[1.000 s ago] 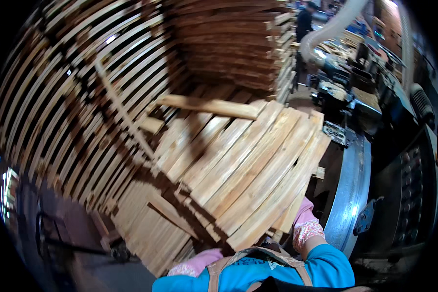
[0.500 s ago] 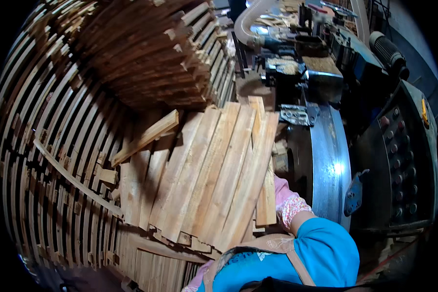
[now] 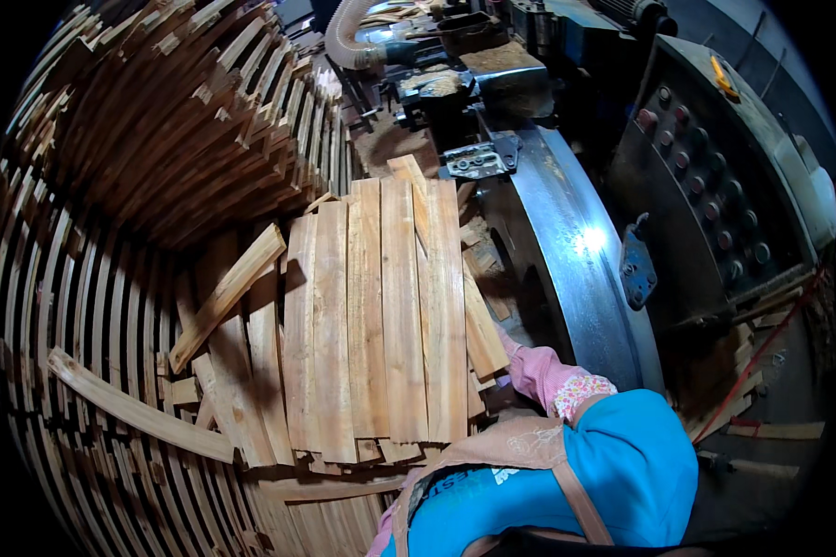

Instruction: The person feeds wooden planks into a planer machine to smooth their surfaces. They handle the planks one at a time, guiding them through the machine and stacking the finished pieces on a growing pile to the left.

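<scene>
A row of pale wooden boards (image 3: pixel 364 316) lies side by side in front of me, on top of more wood. My right arm, in a pink sleeve cover (image 3: pixel 536 369) with a flowered cuff, reaches to the right side of this row. The right hand is hidden behind a slanting board (image 3: pixel 483 330) at that edge, so its fingers and any grip do not show. Of my left arm only a bit of pink sleeve (image 3: pixel 381 538) appears by the apron at the bottom. The left hand is out of sight, below the near ends of the boards.
Tall wood stacks (image 3: pixel 186 121) rise at the left and back. A loose stick (image 3: pixel 228 297) lies across the pile, and a thin curved-looking slat (image 3: pixel 139 408) lies lower left. To the right run a metal machine bed (image 3: pixel 567 241) and a control panel with buttons (image 3: pixel 715 176). A hose (image 3: pixel 348 32) hangs behind.
My view has turned and shifted right, so boards, machine and panel sit further left and tilt differently. More of my right sleeve shows. The boards keep about the same arrangement.
</scene>
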`<state>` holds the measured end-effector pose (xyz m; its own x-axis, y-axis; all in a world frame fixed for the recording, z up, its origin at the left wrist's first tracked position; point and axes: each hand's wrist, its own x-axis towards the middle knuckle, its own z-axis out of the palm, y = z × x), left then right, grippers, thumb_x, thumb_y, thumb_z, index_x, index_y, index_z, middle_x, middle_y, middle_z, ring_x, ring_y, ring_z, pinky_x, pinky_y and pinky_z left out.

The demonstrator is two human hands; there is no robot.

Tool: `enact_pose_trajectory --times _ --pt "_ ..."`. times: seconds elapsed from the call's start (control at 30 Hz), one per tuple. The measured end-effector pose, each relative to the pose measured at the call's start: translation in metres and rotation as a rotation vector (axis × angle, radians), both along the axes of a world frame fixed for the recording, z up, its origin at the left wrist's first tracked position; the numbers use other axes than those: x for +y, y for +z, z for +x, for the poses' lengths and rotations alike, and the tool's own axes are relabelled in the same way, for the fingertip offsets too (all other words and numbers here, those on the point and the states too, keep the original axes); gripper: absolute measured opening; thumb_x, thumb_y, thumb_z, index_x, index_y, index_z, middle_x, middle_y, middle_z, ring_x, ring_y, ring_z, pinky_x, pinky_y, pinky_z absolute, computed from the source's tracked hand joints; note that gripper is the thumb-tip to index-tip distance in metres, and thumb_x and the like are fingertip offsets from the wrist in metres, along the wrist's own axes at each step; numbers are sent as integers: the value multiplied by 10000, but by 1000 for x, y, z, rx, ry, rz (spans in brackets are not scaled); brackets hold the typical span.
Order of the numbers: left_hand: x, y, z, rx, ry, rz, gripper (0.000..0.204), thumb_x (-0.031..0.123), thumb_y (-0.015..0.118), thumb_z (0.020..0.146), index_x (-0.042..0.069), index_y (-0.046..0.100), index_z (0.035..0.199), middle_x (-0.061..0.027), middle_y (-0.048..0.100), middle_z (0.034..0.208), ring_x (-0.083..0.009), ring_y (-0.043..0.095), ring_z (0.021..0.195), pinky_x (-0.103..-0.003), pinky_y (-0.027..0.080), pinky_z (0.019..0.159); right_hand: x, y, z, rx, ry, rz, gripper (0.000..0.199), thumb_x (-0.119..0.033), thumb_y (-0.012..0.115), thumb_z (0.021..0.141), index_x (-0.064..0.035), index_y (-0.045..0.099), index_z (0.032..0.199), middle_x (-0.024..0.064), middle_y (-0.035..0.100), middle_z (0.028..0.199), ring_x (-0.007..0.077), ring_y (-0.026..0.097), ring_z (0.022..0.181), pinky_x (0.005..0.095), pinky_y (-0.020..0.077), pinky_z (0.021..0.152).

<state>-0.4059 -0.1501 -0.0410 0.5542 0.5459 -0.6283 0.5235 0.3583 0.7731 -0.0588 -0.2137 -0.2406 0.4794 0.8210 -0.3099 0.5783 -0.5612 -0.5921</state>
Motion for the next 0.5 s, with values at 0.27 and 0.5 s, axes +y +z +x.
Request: enact_pose_trajectory --times 0.27,0.5 --pt "27 65 -58 29 -336 -60 450 409 604 1066 -16 741 1125 -159 757 1026 -187 664 890 -366 533 813 -36 11 -2 -24 -14 -57 548 -512 615 1036 -41 692 1305 156 736 1240 255 709 1044 430 579 890" --pt "1 51 -73 165 32 766 300 277 590 1020 2 706 996 -214 686 865 -365 672 830 -441 511 736 -54 -14 3 50 157 -108 556 -517 615 1033 -35 697 1296 158 743 1227 247 718 1018 425 586 867"
